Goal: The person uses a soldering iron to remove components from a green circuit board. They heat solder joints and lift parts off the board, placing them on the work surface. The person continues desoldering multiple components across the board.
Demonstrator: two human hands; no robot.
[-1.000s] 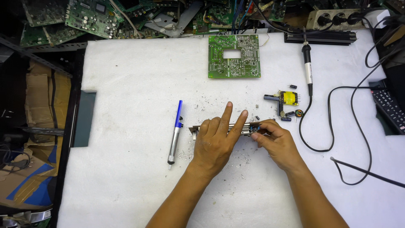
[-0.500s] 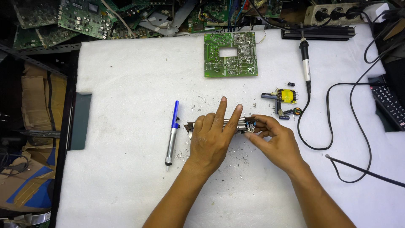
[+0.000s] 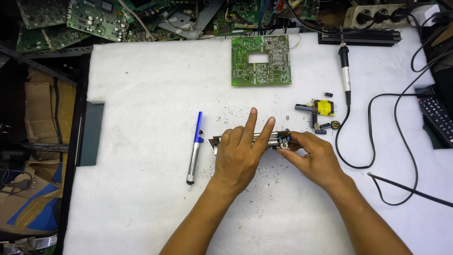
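My left hand (image 3: 240,153) lies over a long silvery metal bar (image 3: 218,140) on the white foam mat, two fingers stretched forward, holding it down. My right hand (image 3: 314,156) pinches the bar's right end, where small blue and black parts (image 3: 283,138) sit. Most of the bar is hidden under my left hand. A blue and silver desoldering pump (image 3: 194,147) lies just left of my left hand.
A green circuit board (image 3: 261,60) lies at the back of the white mat (image 3: 141,94). A soldering iron (image 3: 346,75) with black cable, a yellow transformer (image 3: 323,107) and loose capacitors sit at right. A remote (image 3: 436,120) lies far right. Scrap boards (image 3: 89,16) pile behind.
Both hands stay on the metal bar with only small finger shifts. The view has drifted slightly as my head moved.
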